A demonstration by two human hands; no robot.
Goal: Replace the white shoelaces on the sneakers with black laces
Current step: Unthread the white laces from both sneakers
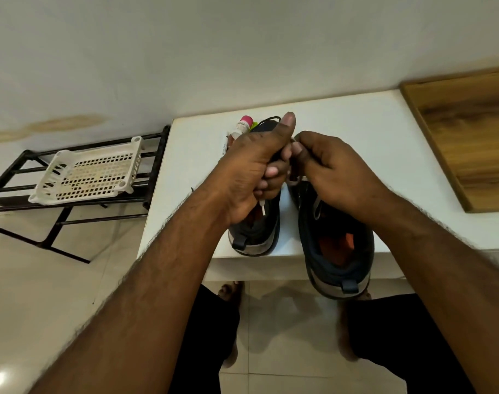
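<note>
Head view shows both hands meeting above the white table [356,132]. The left hand [251,172] is clenched around a white lace [263,209], whose tip pokes out below the fist over the left sneaker [256,237]. The right hand [327,166] pinches something small at the right sneaker [339,260], which overhangs the table's near edge and could tip off if tugged. A black lace [268,120] lies at the table's far side, beside a pink-capped bottle [244,126]; its label is too blurred to read.
</note>
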